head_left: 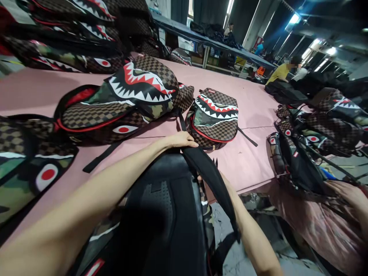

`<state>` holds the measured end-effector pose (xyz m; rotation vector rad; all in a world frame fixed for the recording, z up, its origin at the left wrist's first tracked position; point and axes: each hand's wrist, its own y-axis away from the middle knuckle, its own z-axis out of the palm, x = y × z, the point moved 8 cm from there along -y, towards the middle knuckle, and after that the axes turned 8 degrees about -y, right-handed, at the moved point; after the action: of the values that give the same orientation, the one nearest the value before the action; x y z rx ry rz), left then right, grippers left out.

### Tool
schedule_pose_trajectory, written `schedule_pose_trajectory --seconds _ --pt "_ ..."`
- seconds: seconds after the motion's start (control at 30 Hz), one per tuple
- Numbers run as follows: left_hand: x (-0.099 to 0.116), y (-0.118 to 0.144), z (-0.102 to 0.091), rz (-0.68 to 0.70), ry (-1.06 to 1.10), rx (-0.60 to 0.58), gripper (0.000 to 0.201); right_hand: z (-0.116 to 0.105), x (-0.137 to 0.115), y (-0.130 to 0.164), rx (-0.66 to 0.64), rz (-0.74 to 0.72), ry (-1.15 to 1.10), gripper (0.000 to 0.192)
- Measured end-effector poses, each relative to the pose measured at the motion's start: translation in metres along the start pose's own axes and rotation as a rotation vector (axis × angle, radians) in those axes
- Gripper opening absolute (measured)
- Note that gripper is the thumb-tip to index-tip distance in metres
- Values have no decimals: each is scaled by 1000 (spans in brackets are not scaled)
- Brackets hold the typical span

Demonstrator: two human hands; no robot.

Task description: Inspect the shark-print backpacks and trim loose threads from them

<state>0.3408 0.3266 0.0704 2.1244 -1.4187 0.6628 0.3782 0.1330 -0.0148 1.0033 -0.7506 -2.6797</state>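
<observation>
Gripping near black backpack (166, 214) top, left hand (179, 140) fingers clamped; right hand (214, 178) hiding behind shoulder strap (211, 180), fingers' state unclear.

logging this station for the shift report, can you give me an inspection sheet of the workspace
surface: pink table, bags spread across it
job's things: black backpack back panel up at the near edge; shoulder strap lifted
clutter: shark-mouth backpack centre, larger one left, stack behind, pile right
grippers: left hand on the backpack top, fingers curled; right hand mostly hidden under the strap
cables: nothing seen
surroundings: person in yellow at a far table, ceiling lights on
</observation>
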Motion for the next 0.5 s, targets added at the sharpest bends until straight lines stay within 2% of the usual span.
schedule_pose_trajectory --seconds 0.1,0.2,0.37,0.43,0.5 --pt "-1 0 3 -102 -33 -4 40 -1 -1 14 21 66 -77 63" --pt "-1 -2 6 -149 -61 -11 40 -1 -2 15 61 65 -108 56" --pt "-4 0 8 -109 -145 -30 42 -2 4 6 66 94 -168 54" --pt "1 14 0 -61 -174 69 47 -2 7 8 64 135 -174 56" --pt "11 44 -14 -44 -268 284 56 1 11 12 48 194 -173 59"
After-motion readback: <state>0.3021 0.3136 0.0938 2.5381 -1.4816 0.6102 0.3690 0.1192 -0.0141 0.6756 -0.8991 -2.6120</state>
